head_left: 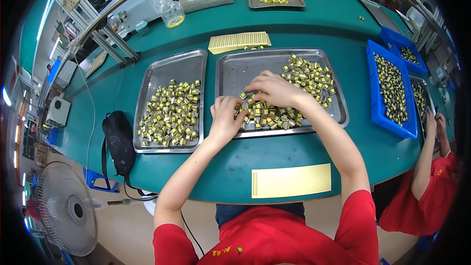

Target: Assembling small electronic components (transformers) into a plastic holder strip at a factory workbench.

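Both of my hands are over a wide metal tray (233, 68) on the green table. In the tray lies a heap of small block-shaped parts (314, 78), yellow with silvery metal sides. My left hand (225, 118) is at the heap's left edge, thumb and fingers apart and curved against the parts. From the right, my right hand (274, 91) reaches across, its bent fingers spread and pointing down among the parts. Some fingertips are hidden, and no part is plainly gripped. Loose parts lie between the two hands.
A second metal tray (169, 68) of similar parts stands left, beside a black bag (119, 140). Yellow sheets (238, 41) lie behind; a pale yellow card (294, 180) lies in front. Blue bins (412, 130) stand right, near a co-worker's hands (436, 122). A fan (73, 208) is lower left.
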Tool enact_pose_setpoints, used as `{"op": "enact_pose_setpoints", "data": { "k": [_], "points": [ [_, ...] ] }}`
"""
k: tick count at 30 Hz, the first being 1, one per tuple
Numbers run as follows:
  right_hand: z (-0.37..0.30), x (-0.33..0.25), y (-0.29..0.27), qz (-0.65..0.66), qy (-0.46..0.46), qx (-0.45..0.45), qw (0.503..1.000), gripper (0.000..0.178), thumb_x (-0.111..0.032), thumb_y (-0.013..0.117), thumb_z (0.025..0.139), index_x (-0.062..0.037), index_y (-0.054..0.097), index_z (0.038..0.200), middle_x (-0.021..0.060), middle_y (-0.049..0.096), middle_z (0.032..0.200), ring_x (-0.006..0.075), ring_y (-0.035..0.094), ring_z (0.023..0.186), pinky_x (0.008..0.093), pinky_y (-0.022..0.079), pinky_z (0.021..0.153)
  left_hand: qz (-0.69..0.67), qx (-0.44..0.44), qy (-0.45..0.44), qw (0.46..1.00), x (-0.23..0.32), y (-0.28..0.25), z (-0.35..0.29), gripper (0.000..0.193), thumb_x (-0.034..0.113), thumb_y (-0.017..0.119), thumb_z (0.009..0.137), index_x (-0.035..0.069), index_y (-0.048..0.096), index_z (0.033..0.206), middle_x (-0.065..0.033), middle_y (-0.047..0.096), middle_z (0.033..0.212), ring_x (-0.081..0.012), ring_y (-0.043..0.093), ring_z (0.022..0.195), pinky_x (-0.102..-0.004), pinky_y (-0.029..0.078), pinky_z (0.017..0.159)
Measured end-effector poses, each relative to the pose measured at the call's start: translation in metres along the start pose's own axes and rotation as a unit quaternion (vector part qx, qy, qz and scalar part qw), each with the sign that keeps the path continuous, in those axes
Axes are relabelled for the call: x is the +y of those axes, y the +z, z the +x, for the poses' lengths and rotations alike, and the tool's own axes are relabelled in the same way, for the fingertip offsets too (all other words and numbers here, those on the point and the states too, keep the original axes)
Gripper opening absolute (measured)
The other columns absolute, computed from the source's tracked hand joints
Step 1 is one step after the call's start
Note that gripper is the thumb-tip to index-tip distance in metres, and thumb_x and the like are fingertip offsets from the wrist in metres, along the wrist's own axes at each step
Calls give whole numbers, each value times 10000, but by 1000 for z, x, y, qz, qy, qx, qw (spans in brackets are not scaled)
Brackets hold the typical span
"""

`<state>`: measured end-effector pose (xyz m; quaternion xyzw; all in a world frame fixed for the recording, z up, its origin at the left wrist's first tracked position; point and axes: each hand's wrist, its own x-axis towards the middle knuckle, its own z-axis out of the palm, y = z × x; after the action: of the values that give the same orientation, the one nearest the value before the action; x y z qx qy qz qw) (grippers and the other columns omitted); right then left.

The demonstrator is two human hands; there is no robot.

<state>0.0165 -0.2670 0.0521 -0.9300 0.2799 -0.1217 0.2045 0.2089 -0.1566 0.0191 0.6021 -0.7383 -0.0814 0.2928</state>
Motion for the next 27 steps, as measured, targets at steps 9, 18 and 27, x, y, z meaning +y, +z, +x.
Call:
{"op": "enact_pose_setpoints", "data": {
  "k": [9,18,27],
  "points": [
    [26,-2,17,-8,43,32,998,269,-200,602,916,-99,682,1152,95,661,1087,302,528,1125,433,434,977,-270,-34,-174,946,18,-38,-31,354,103,733,844,27,606,1165,-55,647,1090,-154,590,965,-285,468,850],
    [54,-26,16,-122,52,-49,990,270,-232,730,774,-50,736,973,110,654,1088,279,535,1127,409,480,916,-615,1,-223,757,36,-58,-93,345,-21,630,912,-35,525,1241,-139,622,1216,-190,598,1121,-319,484,988],
    [15,-53,16,27,26,111,993,244,-170,682,817,-39,647,1020,86,633,1067,264,598,977,376,506,841,-641,-19,-245,727,42,-56,-105,337,-31,643,899,-23,540,1219,-136,599,1228,-223,614,1077,-339,494,950]
  ]
}}
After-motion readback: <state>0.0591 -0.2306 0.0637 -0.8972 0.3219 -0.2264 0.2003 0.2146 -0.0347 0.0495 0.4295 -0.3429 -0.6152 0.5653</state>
